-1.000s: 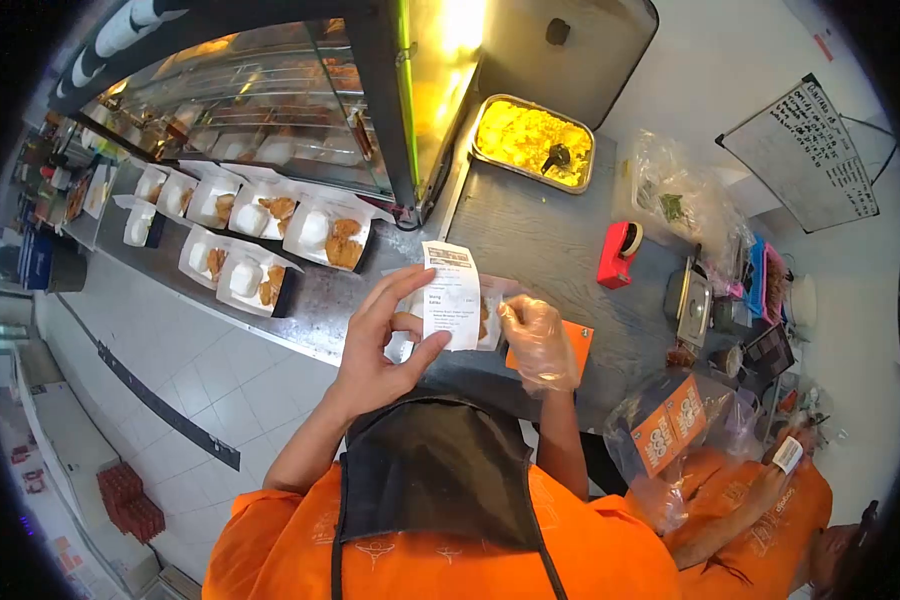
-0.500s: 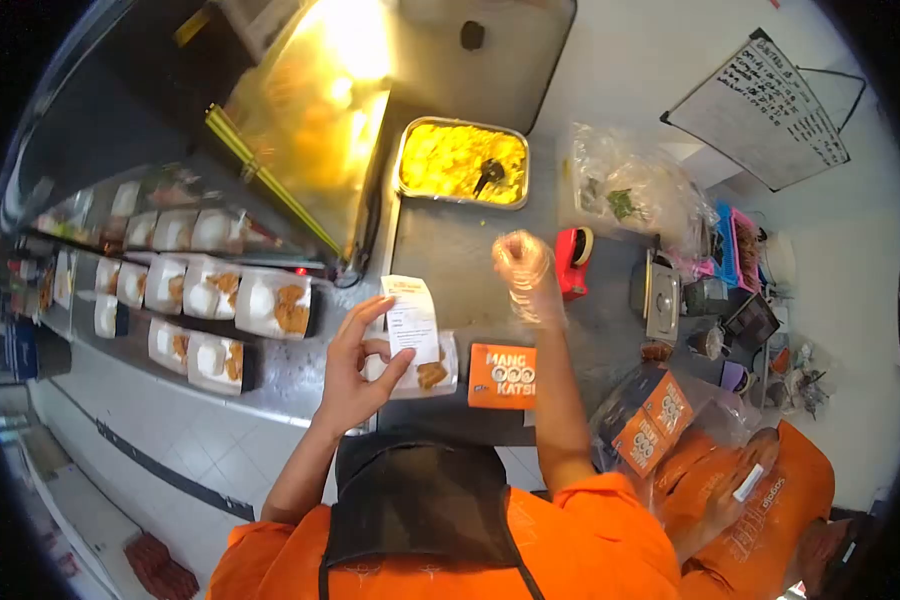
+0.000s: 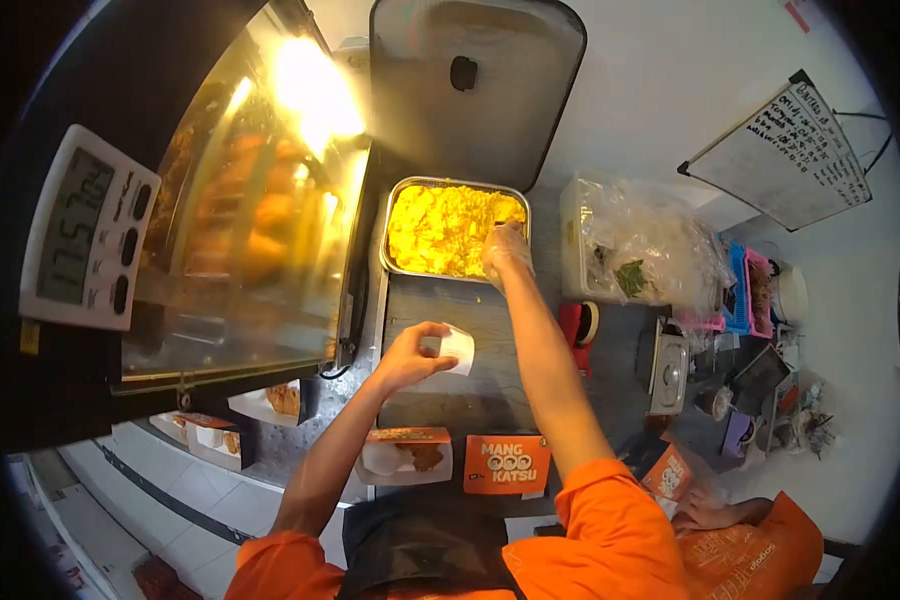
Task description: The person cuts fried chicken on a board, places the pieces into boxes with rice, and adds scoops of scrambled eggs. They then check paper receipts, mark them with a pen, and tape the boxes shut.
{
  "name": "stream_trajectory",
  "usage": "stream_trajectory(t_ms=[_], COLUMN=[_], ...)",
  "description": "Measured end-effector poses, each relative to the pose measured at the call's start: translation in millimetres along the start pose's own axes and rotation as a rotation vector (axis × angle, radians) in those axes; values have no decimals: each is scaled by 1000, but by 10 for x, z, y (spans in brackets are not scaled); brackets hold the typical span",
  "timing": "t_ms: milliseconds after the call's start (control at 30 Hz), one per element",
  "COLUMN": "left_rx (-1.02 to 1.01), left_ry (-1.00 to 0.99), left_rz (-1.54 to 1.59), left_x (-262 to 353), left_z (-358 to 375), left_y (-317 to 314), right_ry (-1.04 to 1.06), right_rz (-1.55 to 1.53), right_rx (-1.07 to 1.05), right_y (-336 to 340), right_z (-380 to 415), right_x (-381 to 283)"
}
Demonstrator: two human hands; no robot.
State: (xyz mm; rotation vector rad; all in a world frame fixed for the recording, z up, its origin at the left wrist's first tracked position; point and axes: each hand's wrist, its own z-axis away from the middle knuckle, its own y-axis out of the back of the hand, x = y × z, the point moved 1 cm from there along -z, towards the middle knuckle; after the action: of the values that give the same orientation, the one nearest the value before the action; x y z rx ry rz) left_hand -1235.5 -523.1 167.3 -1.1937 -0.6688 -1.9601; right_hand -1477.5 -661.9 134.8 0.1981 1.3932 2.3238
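Observation:
My left hand (image 3: 417, 357) is closed on a white paper receipt (image 3: 457, 349), which curls over the counter. My right hand (image 3: 506, 252), in a clear plastic glove, reaches to the near right corner of a metal tray (image 3: 386, 232) of yellow scrambled egg (image 3: 440, 225). Its fingers are closed round a dark serving spoon (image 3: 511, 224), mostly hidden by the hand. Near my body stand an open paper box (image 3: 407, 437) with rice and a fried piece, and a closed orange "Mang Katsu" box (image 3: 507, 465).
A lit glass display cabinet (image 3: 240, 220) with a timer (image 3: 88, 228) stands at left. More food boxes (image 3: 273, 402) sit below it. At right are a red tape dispenser (image 3: 576, 335), a bagged plastic tub (image 3: 630, 250) and a co-worker's hand (image 3: 707, 510) near an orange box.
My right hand has moved forward from the counter to the egg tray and closed on the spoon. The receipt has curled in my left hand. The view has shifted, bringing the timer in.

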Motion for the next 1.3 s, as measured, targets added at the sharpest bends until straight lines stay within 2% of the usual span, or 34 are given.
stream_trajectory(t_ms=[33,67,133,167,200,267,300,333,400,433,467,533,567,600,667,733,800,867,967,1067,1133,1200,1233,1267,1300], left_rx=[-91,-93,-109,-104,-104,-43,10,17,93,209,211,379,418,418,377,374,429,426,327,390,402,397,315,324,294], left_ry=[12,4,192,290,290,416,412,414,375,289,290,287,266,269,278,293,293,275,304,254,229,284,266,269,348], left_rz=[-116,-111,-41,73,77,346,359,366,469,536,531,423,426,431,401,475,499,503,588,476,496,486,616,616,615], left_x=[-48,-130,-252,-56,-110,-290,-281,-285,-322,-410,-516,-470,-469,-496,-571,-564,-556,-586,-566,-772,-705,-623,-636,-667,-434], left_z=[-194,-407,-766,-765,-852,-1105,-1175,-1251,-1415,-1535,-1627,-1664,-1649,-1668,-1688,-1685,-1679,-1679,-1703,-1806,-1783,-1726,-1707,-1678,-1517], left_y=[-15,-40,-124,-145,-183,-221,-244,-265,-301,-378,-428,-478,-510,-515,-488,-503,-525,-535,-509,-531,-533,-507,-468,-431,-368], right_ry=[41,37,-43,-42,-40,-123,-8,0,194,289,290,472,482,484,641,666,649,615,799,508,397,304,286,268,242], right_rz=[41,48,-26,-17,-8,-22,-73,-69,165,444,439,552,497,501,559,571,558,459,531,-274,-537,-493,-513,-532,-679], right_rx=[-113,-107,-190,-233,-275,62,170,165,212,212,213,121,55,51,19,2,-243,-282,-200,-787,-962,-1025,-1056,-1087,-1179], right_y=[-372,-276,9,101,198,351,57,72,94,179,123,84,77,53,-28,65,195,161,34,-460,-303,-129,-95,-67,-31], right_z=[-561,-573,-429,-309,-183,99,-254,-251,-151,-15,-52,-81,-98,-138,-178,-28,119,96,-272,-1070,-1020,-885,-838,-797,-750], right_x=[157,175,195,169,141,-10,97,45,-78,-140,-114,-58,0,48,131,143,108,119,297,606,495,487,504,525,554])
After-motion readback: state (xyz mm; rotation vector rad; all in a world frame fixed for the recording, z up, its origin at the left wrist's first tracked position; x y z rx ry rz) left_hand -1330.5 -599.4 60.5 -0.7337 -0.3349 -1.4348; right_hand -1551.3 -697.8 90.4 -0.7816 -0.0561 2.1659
